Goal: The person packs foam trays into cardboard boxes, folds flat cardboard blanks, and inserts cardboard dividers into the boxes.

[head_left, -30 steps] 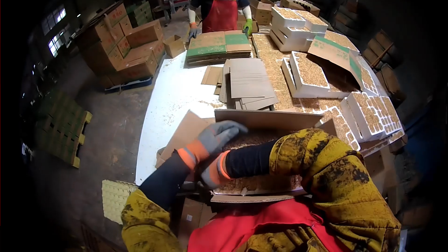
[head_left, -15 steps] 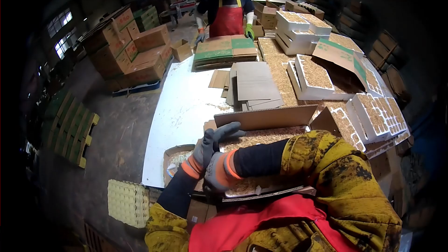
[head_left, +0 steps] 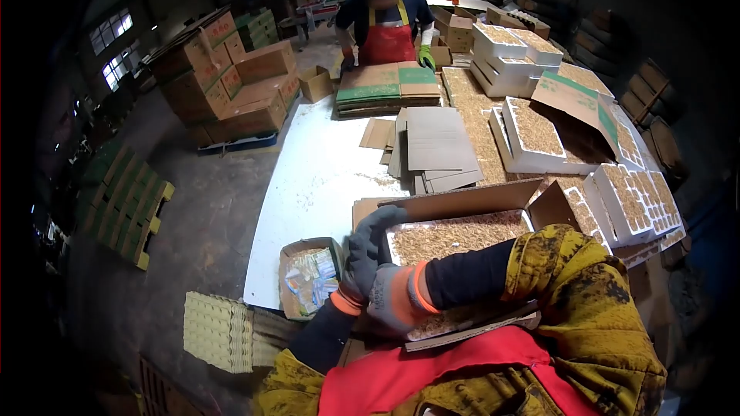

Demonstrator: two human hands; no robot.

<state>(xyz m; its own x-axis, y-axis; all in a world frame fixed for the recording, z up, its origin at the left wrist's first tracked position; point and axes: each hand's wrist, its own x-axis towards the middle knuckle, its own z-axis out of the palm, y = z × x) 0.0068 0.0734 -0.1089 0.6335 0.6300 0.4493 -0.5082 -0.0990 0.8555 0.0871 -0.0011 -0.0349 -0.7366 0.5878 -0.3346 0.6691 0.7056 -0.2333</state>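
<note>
My left hand (head_left: 368, 250) and right hand (head_left: 397, 296), both gloved, meet at the left end of an open carton (head_left: 472, 200) at the near side of a white table (head_left: 301, 177), the right crossing in front of the left wrist. From my distant post, I see the left fingers bent over the corner and the right ones curled out of sight; I cannot tell whether either hand grips the cardboard.

A white-rimmed tray (head_left: 527, 220) of brown, crumbly fill (head_left: 462, 235) lies inside the carton. By my judgement the loading is done and the closing is not: the far flap stands up, the right-end flap (head_left: 555, 206) splays outward, and the near flap (head_left: 474, 327) lies open against a red apron (head_left: 447, 358).

Compared with a second ago, the cardboard that stretched left of the hands no longer does, baring a small box (head_left: 290, 302) of packets (head_left: 312, 277). More of the fill shows, and my left hand, then spread above the carton, is now folded close against the right. Across the table, a co-worker (head_left: 389, 23) remains at a stack of flattened cartons (head_left: 389, 96).
</note>
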